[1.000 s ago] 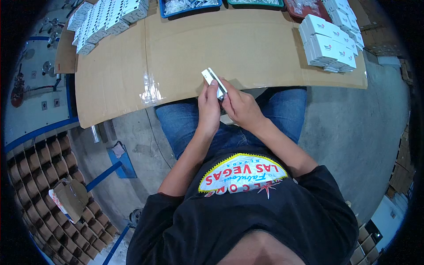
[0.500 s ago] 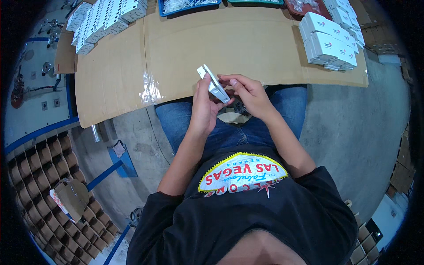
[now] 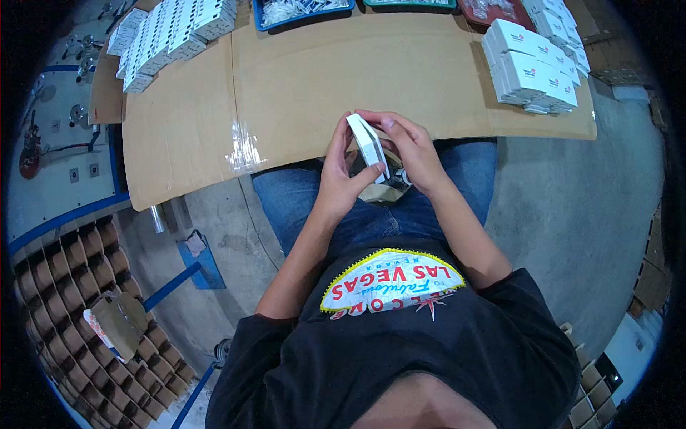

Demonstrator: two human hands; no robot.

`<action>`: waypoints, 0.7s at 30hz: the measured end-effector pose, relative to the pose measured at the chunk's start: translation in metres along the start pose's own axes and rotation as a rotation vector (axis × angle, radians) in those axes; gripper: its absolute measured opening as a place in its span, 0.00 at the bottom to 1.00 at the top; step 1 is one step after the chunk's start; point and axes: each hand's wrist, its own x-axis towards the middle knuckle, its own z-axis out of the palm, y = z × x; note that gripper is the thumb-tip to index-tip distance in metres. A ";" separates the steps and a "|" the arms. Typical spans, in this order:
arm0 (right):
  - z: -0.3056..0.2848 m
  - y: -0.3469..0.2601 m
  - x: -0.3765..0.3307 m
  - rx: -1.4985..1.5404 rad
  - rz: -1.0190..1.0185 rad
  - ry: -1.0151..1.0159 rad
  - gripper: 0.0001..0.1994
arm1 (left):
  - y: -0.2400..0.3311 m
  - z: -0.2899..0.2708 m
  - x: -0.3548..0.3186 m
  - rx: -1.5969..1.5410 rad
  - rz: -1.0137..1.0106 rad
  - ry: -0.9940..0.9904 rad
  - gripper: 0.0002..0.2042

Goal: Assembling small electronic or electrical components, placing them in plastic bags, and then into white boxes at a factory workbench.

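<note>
A small white box (image 3: 366, 146) stands tilted over my lap, just off the table's near edge. My left hand (image 3: 341, 170) grips it, fingers along its far left side and thumb against its near end. My right hand (image 3: 411, 148) curls round it from the right, fingertips at its far end; part of that grip is hidden behind the box. A gap shows along the box's side, perhaps a lifted flap. Below the hands, between my thighs, sits a tan container (image 3: 381, 193) with dark and clear small pieces, partly covered by the hands.
A cardboard-covered table (image 3: 343, 79) lies ahead. White boxes (image 3: 175, 36) are stacked far left, and more white boxes (image 3: 532, 71) far right. Along the back stand a blue tray (image 3: 304, 13), a green tray (image 3: 411, 6) and a red tray (image 3: 493, 13) with small parts. Cardboard dividers (image 3: 78, 300) stand lower left.
The white box has moved slightly right and turned more upright. My right hand has come onto its far end, and my left thumb has shifted to the near end.
</note>
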 end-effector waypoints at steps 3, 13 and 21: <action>0.002 -0.003 -0.004 -0.032 -0.042 0.013 0.17 | 0.006 0.002 -0.002 0.040 0.067 -0.014 0.52; 0.004 0.003 -0.009 -0.063 -0.174 -0.037 0.17 | 0.013 -0.009 -0.001 0.439 0.298 -0.072 0.48; 0.003 0.002 -0.011 0.079 -0.146 -0.141 0.15 | 0.019 -0.004 -0.006 0.706 0.510 0.052 0.47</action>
